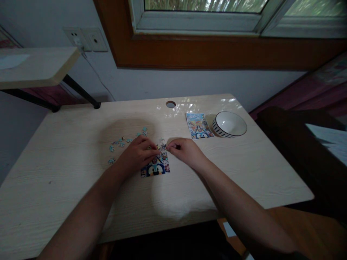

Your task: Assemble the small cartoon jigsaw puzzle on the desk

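On the table point(257, 173), puzzle point(155, 170); "BLUEY" card point(200, 126)

this looks like a room in a home, with a desk point(211, 187) set against the wall point(151, 83) under a window point(200, 25). the desk is pale and wood-grained, with a round hole in its top near the back edge and a raised shelf point(40, 70) on dark legs point(81, 92) at its left. wall sockets point(86, 39) sit above, a white cable point(99, 79) trailing down from one. brown trim point(189, 54) frames the window, and greenery point(206, 5) shows through the glass. pinkish fabric point(306, 95), apparently a curtain, hangs at the right. a striped household bowl point(231, 123), a cartoon jigsaw point(155, 170) and a matching picture sheet point(200, 125) lend a domestic look, as does the brown floor point(287, 227).
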A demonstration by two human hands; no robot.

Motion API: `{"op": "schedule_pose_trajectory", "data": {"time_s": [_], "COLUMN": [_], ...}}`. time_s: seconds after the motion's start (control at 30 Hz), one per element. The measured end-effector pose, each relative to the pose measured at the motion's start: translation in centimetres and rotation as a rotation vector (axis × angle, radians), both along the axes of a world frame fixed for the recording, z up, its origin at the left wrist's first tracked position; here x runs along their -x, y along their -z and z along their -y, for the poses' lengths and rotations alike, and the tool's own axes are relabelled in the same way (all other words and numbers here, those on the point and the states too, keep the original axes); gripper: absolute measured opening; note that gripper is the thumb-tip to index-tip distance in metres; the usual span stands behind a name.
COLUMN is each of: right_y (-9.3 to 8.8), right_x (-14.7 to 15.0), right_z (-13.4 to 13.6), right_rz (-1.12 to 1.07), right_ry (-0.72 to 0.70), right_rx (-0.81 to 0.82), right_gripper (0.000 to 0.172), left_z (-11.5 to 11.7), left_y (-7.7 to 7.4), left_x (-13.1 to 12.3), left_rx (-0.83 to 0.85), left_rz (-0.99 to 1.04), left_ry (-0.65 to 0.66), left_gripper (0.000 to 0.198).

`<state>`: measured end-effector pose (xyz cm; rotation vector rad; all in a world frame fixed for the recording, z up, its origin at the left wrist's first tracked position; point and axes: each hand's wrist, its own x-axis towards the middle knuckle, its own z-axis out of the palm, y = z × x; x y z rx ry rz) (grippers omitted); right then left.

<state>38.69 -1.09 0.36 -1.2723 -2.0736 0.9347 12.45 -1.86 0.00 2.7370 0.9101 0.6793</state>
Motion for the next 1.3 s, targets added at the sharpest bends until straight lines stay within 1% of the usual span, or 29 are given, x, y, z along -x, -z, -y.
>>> {"op": "schedule_pose_trajectory", "data": {"time_s": [0.27, 0.37, 0.5, 0.6, 0.73, 0.9, 1.1, 1.3], "right_y": [-0.3, -0.5, -0.7, -0.7, -0.7, -0.7, -0.5, -0.3], "right_x": [0.0, -0.1, -0.6, -0.8, -1.0, -1.1, -1.1, -1.1], "right_z": [0.0, 0.1, 0.1, 0.0, 0.0, 0.0, 0.0, -0.1], "right_rz": [-0.037, -0.070, -0.050, 0.007, 0.035, 0.027, 0.036, 0.018], "right_ry": [0.036, 0.082, 0.178, 0.210, 0.211, 0.219, 0.208, 0.211], "right_rx": [0.006, 0.013, -0.051, -0.117, -0.151, -0.168, -0.147, -0.155], "right_gripper": [0.016, 0.017, 0.020, 0.019, 0.019, 0.019, 0.018, 0.005], "left_z": [-0.1, -0.1, -0.1, -0.1, -0.1, -0.2, -0.2, -0.2], "left_y": [0.1, 0.1, 0.1, 0.0, 0.1, 0.0, 0.0, 0.1], "left_x": [0.3, 0.3, 0.3, 0.3, 0.2, 0.2, 0.2, 0.2], "left_rx": [0.013, 0.012, -0.014, -0.053, -0.095, -0.103, -0.112, -0.109], "left_rz": [0.010, 0.023, 0.039, 0.045, 0.056, 0.048, 0.051, 0.046], "left_ry": [0.015, 0.002, -0.021, -0.038, -0.055, -0.056, -0.059, -0.057], "left_gripper": [0.021, 0.021, 0.019, 0.019, 0.018, 0.018, 0.017, 0.018]}}
